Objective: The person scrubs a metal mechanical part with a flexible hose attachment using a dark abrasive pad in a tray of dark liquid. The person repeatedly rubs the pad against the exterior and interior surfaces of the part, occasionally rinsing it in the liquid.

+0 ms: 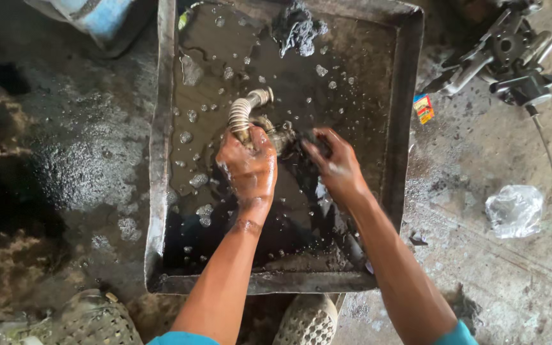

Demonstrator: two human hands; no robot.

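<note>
1. Fingers of the left hand [248, 167] are clenched around a ribbed metal hose [243, 115], which curves up out of the fist and lies over the dark liquid in the tray; fingers of the right hand [335, 165] grip a dark rag [306, 148] pressed against the fitting [281, 135] at the hose's lower end.
2. Concrete floor [71, 166] fills the view, grimy and oil-stained, wet and shiny to the left of the tray, drier and grey to the right.
3. Set on that floor, the square metal tray [409, 96] holds black oily liquid dotted with bubbles; both hands work near its middle.
4. Beyond the tray's upper right corner lies a greasy machine part [509, 57] with a thin rod running down to a ring.
5. At the tray's far edge sits a second dark rag [298, 27], half in the liquid.
6. On the floor to the right lies a crumpled clear bag [513, 209].
7. Just beside the tray's right rim stands a small coloured box [423, 108].
</note>
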